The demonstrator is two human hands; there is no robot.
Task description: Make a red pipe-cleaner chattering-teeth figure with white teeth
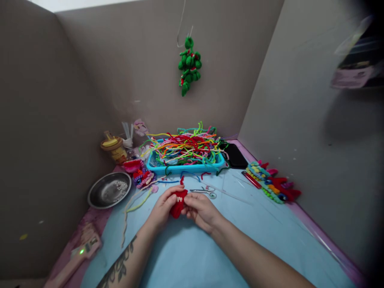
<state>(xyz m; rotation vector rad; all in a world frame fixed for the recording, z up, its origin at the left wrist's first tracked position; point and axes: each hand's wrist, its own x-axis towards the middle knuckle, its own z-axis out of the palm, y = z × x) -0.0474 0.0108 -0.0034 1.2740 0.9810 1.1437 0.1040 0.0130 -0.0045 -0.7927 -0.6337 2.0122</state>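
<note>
A small red crocheted piece [177,209] with a cream stitched patch is held up between both hands over the light blue table. My left hand [163,206] grips its left edge, thumb across the front. On the right edge, my right hand [199,208] pinches it between thumb and curled fingers. A short red yarn tail [182,180] sticks up from the top. Just beyond my right hand lie small scissors [204,192]. Pale yarn strands [132,206] trail over the table left of my left hand.
A blue tray [186,169] heaped with colourful yarn pieces stands behind. At left are a metal bowl [105,191], crocheted pieces [142,176] and a yellow cup [115,150]. A black phone [235,156], red cutter [251,179] and crocheted strips [265,182] lie right. Walls enclose the table.
</note>
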